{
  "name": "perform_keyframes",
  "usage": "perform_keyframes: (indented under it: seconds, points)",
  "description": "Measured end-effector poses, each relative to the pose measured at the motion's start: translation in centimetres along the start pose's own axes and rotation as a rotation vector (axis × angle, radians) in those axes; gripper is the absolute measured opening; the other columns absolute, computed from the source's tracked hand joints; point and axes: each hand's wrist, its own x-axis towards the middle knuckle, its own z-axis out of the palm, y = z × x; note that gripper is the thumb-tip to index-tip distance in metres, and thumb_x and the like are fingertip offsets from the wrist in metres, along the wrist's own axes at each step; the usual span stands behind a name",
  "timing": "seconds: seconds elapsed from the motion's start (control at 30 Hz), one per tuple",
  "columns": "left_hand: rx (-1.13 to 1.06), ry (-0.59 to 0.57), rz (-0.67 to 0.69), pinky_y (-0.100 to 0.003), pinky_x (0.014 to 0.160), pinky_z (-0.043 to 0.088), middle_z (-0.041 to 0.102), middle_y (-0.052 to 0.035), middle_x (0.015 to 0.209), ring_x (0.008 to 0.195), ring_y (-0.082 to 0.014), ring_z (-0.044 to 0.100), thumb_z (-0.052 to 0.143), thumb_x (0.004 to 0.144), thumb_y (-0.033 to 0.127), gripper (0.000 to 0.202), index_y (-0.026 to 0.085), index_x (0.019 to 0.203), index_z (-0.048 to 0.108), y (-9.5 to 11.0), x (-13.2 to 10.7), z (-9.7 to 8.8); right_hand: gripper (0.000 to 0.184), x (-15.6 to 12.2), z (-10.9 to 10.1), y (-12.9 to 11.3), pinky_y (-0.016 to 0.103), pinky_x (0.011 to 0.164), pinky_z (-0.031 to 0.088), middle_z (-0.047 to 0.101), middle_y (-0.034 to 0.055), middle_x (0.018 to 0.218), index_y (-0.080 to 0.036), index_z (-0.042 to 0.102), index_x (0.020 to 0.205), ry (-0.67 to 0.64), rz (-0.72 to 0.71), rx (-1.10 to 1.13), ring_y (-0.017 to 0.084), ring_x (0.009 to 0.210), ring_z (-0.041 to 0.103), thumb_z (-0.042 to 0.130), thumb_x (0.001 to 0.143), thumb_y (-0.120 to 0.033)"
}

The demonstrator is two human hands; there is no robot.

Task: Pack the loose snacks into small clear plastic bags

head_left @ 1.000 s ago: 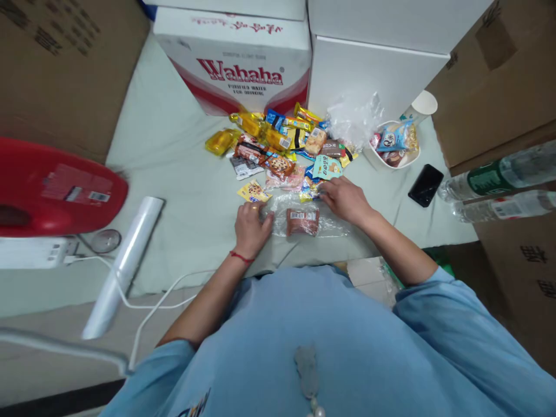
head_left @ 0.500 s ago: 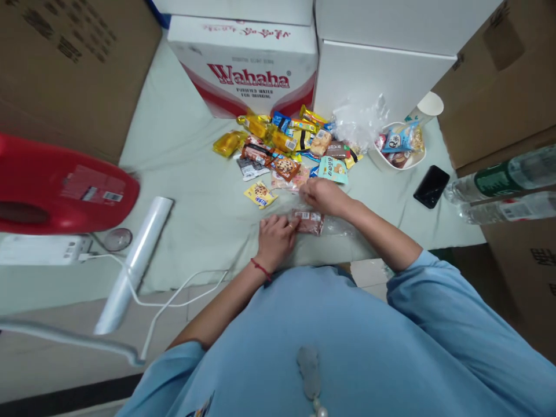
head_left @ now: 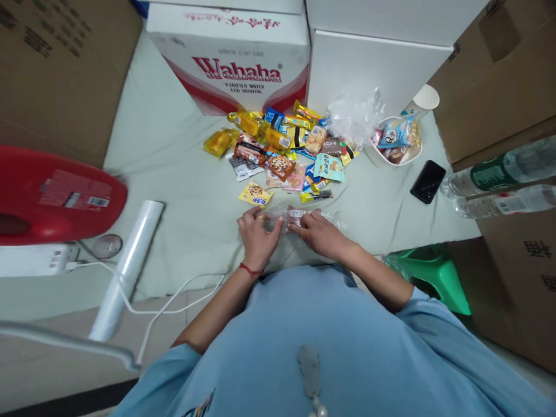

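- Clear wrap (head_left: 274, 212): thin, crinkly, shiny plastic.
- Brown packet (head_left: 297, 213): smooth, shiny wrapper.
- Snack packets (head_left: 280, 165): shiny and wrinkly.
- Tablecloth (head_left: 182, 179): soft-looking cloth, not shiny, with creases.
- Long roll (head_left: 125, 266): smooth, glossy plastic film.
- Phone (head_left: 428, 182): black, smooth, very shiny.
- Water box (head_left: 243, 52): dull card.
- Stool (head_left: 452, 284): smooth green plastic.
- Shirt (head_left: 304, 313): dull blue cloth.

Wahaha carton (head_left: 243, 72) stands at far edge of tabletop (head_left: 191, 226); paper cup (head_left: 422, 102), far right corner; black phone (head_left: 428, 182), near right edge.
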Motion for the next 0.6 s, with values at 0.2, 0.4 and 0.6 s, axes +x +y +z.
perform_keyframes:
  seconds: [0.2,0.4,0.6]
  points:
    - [-0.279,-0.267,0.163,-0.039,0.09,0.056,0.072,-0.0058,0.1,0.095,-0.022,0.067,0.058,0.095,0.034,0.012,0.023,0.092,0.061,4.2,-0.2,-0.3,0.038,-0.8,-0.1,0.7,0.048,0.109,0.046,0.064,0.0136,0.131,-0.021,0.067,0.138,0.05,-0.042,0.241,0.029,0.121,0.055,0.058,0.102,-0.021]
    - [0.006,-0.459,0.483,-0.05,0.109,0.047,0.075,-0.0124,0.133,0.13,-0.0285,0.065,0.051,0.094,0.019,0.037,0.021,0.124,0.072,5.1,-1.1,1.3,0.039,-4.2,-0.6,2.8,0.05,0.111,0.05,0.065,0.0131,0.138,-0.024,0.066,0.139,0.29,0.12,0.358,0.029,0.128,0.058,0.049,0.104,-0.023]
    - [0.127,-0.462,0.614,-0.05,0.109,0.047,0.071,-0.0135,0.142,0.138,-0.0276,0.061,0.05,0.093,0.011,0.048,0.02,0.135,0.072,3.9,-1.8,1.6,0.024,-7.2,-0.7,4.0,0.051,0.09,0.054,0.067,0.0197,0.126,-0.021,0.072,0.115,0.244,0.614,0.132,0.037,0.11,0.06,0.067,0.092,-0.028]
